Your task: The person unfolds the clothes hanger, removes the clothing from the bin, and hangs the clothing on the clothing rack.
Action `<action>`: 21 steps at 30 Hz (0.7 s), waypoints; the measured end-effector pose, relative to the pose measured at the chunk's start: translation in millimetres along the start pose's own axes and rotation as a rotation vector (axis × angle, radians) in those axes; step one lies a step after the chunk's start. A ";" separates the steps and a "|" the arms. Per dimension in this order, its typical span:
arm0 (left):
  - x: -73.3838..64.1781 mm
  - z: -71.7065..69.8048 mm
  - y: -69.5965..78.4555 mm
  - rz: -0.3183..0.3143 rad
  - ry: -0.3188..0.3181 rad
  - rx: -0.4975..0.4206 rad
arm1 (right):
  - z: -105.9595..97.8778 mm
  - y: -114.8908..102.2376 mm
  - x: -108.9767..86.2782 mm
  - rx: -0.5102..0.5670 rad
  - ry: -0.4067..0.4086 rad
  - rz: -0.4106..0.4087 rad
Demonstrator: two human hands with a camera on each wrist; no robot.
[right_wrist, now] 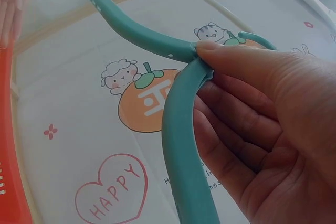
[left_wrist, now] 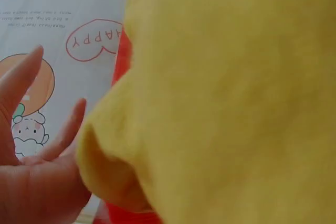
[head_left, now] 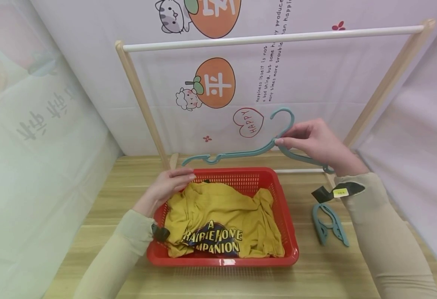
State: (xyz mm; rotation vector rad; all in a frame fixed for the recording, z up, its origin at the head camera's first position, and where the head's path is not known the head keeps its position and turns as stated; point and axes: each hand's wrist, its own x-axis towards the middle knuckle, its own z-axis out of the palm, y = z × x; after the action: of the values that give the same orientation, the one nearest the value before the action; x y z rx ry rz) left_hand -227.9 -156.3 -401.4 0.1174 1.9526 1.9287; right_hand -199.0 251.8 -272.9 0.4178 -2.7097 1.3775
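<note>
In my right hand (head_left: 315, 141) is a teal clothes hanger (head_left: 246, 153), pinched between thumb and fingers just below its hook. The right wrist view shows the thumb pressed on the joint where the hanger's two arms (right_wrist: 184, 129) meet. The hanger is spread out above the back of a red basket (head_left: 291, 232). My left hand (head_left: 167, 187) is at the basket's back left corner, fingers extended over the rim. Inside the basket lies a crumpled yellow T-shirt (head_left: 222, 203) with dark printed lettering. In the left wrist view the shirt (left_wrist: 226, 98) fills most of the picture beside the loosely spread fingers.
A second teal hanger (head_left: 329, 224), folded, lies on the wooden table (head_left: 102, 232) right of the basket. Behind stands a rack with wooden posts and a white top rail (head_left: 270, 38). A printed white cloth (head_left: 158, 83) hangs at the back.
</note>
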 end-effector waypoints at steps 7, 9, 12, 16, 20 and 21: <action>1.8 -2.0 -3.3 -0.071 0.037 0.069 | 2.0 0.4 0.7 0.018 -0.006 -0.012; 1.2 -0.5 -2.1 -0.078 0.029 0.125 | 2.6 -0.1 0.9 0.024 -0.005 -0.015; 0.5 2.2 -2.1 -0.101 0.010 0.187 | 3.6 -0.8 0.9 0.026 -0.004 -0.024; 2.0 3.3 -6.4 -0.115 -0.042 0.205 | 4.9 -1.0 0.7 0.022 -0.011 -0.034; 3.0 4.4 -8.7 -0.096 -0.082 0.275 | 6.2 -0.8 0.6 0.031 -0.022 -0.031; 3.1 4.8 -9.0 -0.091 -0.087 0.305 | 6.6 -0.8 0.6 0.035 -0.024 -0.029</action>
State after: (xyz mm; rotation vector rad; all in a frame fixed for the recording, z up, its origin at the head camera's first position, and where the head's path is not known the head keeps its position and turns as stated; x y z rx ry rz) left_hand -227.3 -151.2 -410.8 0.1894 2.1404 1.5335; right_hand -198.9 245.9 -276.1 0.4771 -2.6914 1.4232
